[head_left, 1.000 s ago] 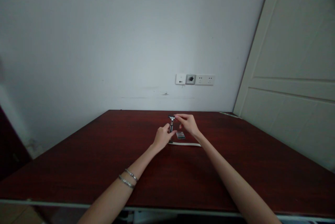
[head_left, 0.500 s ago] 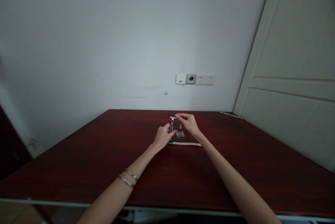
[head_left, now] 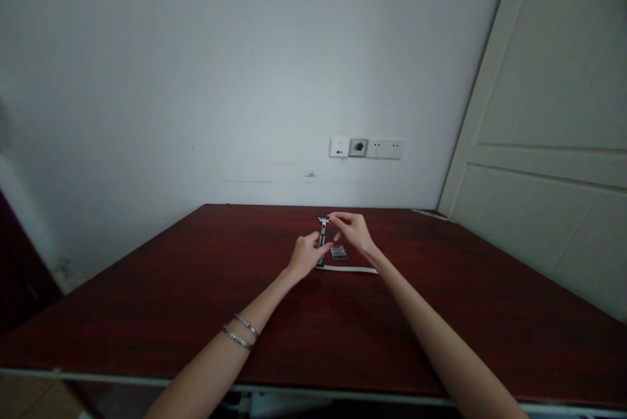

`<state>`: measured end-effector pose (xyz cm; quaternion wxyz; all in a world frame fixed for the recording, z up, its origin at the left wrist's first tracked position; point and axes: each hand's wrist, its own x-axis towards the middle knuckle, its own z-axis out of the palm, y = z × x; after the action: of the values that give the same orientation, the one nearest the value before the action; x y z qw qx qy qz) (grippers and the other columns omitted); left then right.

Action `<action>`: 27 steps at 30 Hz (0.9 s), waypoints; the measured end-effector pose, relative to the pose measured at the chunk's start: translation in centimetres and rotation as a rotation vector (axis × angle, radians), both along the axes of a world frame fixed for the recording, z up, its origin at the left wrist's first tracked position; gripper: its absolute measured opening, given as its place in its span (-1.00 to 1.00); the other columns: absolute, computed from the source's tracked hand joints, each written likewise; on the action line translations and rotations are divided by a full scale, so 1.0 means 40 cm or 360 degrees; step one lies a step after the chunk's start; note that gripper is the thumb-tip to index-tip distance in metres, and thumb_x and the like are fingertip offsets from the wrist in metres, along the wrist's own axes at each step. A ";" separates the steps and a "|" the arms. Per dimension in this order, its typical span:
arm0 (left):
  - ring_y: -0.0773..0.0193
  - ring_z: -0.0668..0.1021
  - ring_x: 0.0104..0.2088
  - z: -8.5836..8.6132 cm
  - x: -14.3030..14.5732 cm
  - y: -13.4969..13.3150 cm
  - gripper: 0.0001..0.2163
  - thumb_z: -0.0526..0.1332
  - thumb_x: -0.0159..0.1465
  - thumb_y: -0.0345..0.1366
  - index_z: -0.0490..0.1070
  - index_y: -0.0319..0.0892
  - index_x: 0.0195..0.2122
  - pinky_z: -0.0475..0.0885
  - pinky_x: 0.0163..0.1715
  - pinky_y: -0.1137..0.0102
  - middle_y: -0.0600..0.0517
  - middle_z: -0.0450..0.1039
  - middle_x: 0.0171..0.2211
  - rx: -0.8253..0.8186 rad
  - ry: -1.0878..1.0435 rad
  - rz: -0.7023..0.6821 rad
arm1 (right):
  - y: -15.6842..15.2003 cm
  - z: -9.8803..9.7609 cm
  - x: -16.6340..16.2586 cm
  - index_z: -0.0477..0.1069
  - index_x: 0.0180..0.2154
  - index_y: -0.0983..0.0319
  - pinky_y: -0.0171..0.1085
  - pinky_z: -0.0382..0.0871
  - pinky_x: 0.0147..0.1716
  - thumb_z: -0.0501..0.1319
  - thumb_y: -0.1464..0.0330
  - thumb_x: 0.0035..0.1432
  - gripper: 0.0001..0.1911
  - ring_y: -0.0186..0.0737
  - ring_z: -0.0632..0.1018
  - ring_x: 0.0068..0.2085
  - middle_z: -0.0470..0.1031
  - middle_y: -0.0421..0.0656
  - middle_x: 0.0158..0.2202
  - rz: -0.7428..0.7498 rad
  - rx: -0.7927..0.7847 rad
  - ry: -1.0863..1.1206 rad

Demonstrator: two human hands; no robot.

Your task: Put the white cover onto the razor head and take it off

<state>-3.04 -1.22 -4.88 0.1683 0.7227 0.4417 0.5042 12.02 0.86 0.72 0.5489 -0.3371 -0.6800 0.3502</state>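
In the head view, one slim, shiny T-shaped tool (head_left: 323, 227) stands nearly upright inside the left grip (head_left: 304, 254), whose fingers curl around its handle. The right grip (head_left: 353, 231), wrist bent, is narrow, pinching the head's right end. Beneath this grip, one clear rectangular case (head_left: 338, 252) and one smooth white strip (head_left: 350, 269) lie on the wood-grained tabletop (head_left: 337, 327).

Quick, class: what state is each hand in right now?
Left hand: closed around the razor-like tool.
Right hand: closed, pinching the right end of the tool's head.
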 end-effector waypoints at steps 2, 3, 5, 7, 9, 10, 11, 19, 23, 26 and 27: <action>0.38 0.43 -0.65 0.000 0.001 -0.001 -0.69 0.19 0.12 -0.09 0.23 -0.21 -0.59 0.21 -0.62 0.53 0.12 0.34 -0.68 -0.0004 -0.0025 -0.0023 | 0.000 0.000 0.001 0.49 -0.35 0.31 -0.38 0.32 -0.74 0.23 0.11 -0.06 -0.61 -0.33 0.48 -0.68 0.55 -0.06 -0.28 0.0004 -0.0005 0.0007; 0.38 0.43 -0.65 0.001 0.001 -0.002 -0.69 0.19 0.12 -0.09 0.23 -0.21 -0.59 0.22 -0.62 0.53 0.12 0.34 -0.68 -0.0004 -0.0033 -0.0032 | 0.001 -0.001 0.002 0.49 -0.35 0.31 -0.37 0.33 -0.73 0.24 0.11 -0.06 -0.62 -0.32 0.48 -0.67 0.55 -0.07 -0.28 0.0009 -0.0006 0.0009; 0.37 0.44 -0.65 0.002 0.002 -0.003 -0.69 0.19 0.11 -0.09 0.24 -0.21 -0.60 0.23 -0.62 0.53 0.11 0.35 -0.68 -0.0009 -0.0038 -0.0040 | 0.002 -0.001 0.003 0.50 -0.35 0.31 -0.36 0.35 -0.73 0.24 0.12 -0.06 -0.62 -0.31 0.48 -0.67 0.55 -0.06 -0.28 0.0027 0.0001 0.0007; 0.37 0.44 -0.65 0.003 0.003 -0.004 -0.69 0.19 0.12 -0.08 0.25 -0.21 -0.60 0.23 -0.63 0.53 0.11 0.35 -0.69 -0.0025 -0.0043 -0.0043 | 0.004 -0.001 0.005 0.50 -0.35 0.31 -0.35 0.35 -0.73 0.24 0.11 -0.06 -0.62 -0.30 0.48 -0.67 0.55 -0.06 -0.28 0.0045 0.0013 0.0008; 0.37 0.44 -0.66 0.004 0.003 -0.005 -0.69 0.19 0.12 -0.08 0.27 -0.21 -0.59 0.24 -0.63 0.53 0.11 0.35 -0.69 -0.0037 -0.0062 -0.0053 | 0.006 -0.001 0.007 0.51 -0.36 0.31 -0.33 0.37 -0.73 0.25 0.10 -0.08 -0.61 -0.30 0.48 -0.67 0.56 -0.06 -0.28 0.0054 0.0024 0.0008; 0.37 0.44 -0.66 0.004 0.003 -0.006 -0.70 0.19 0.12 -0.09 0.27 -0.22 -0.58 0.24 -0.63 0.53 0.11 0.36 -0.69 -0.0038 -0.0074 -0.0060 | 0.006 -0.001 0.008 0.51 -0.36 0.31 -0.32 0.38 -0.72 0.25 0.10 -0.08 -0.61 -0.29 0.48 -0.67 0.56 -0.07 -0.28 0.0055 0.0028 0.0009; 0.37 0.44 -0.66 0.005 0.003 -0.007 -0.70 0.19 0.12 -0.09 0.28 -0.22 -0.58 0.25 -0.63 0.53 0.11 0.36 -0.69 -0.0034 -0.0082 -0.0066 | 0.006 -0.001 0.009 0.52 -0.37 0.31 -0.31 0.39 -0.71 0.25 0.10 -0.09 -0.61 -0.29 0.48 -0.67 0.56 -0.07 -0.29 0.0059 0.0030 0.0010; 0.39 0.41 -0.66 0.016 0.004 -0.018 -0.70 0.17 0.13 -0.11 0.30 -0.23 -0.60 0.22 -0.62 0.53 0.11 0.34 -0.70 -0.0008 -0.0026 -0.0030 | 0.004 0.003 0.013 0.54 -0.39 0.29 -0.30 0.42 -0.69 0.26 0.12 -0.09 -0.63 -0.33 0.47 -0.66 0.55 -0.09 -0.30 0.0101 0.0045 0.0027; 0.40 0.39 -0.66 0.019 0.004 -0.020 -0.71 0.17 0.13 -0.13 0.32 -0.23 -0.60 0.20 -0.62 0.54 0.12 0.34 -0.70 0.0011 0.0015 0.0003 | -0.001 0.008 0.016 0.52 -0.39 0.30 -0.32 0.42 -0.68 0.24 0.10 -0.07 -0.63 -0.35 0.45 -0.66 0.56 -0.09 -0.31 0.0126 0.0074 -0.0035; 0.41 0.37 -0.66 0.019 0.004 -0.017 -0.72 0.17 0.13 -0.14 0.32 -0.24 -0.60 0.19 -0.61 0.54 0.11 0.34 -0.70 0.0028 0.0053 0.0027 | -0.007 0.012 0.017 0.52 -0.40 0.29 -0.32 0.41 -0.68 0.24 0.13 -0.06 -0.66 -0.34 0.46 -0.66 0.55 -0.10 -0.30 0.0129 0.0107 -0.0051; 0.41 0.37 -0.66 0.018 0.003 -0.016 -0.71 0.17 0.13 -0.14 0.32 -0.24 -0.61 0.18 -0.62 0.54 0.11 0.34 -0.70 0.0028 0.0064 0.0035 | -0.009 0.013 0.017 0.52 -0.40 0.28 -0.32 0.41 -0.68 0.24 0.13 -0.05 -0.67 -0.33 0.47 -0.66 0.55 -0.10 -0.30 0.0128 0.0120 -0.0051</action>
<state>-2.90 -1.86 -4.16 0.1474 0.7293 0.4486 0.4952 12.71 0.50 1.24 0.5356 -0.2942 -0.7145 0.3407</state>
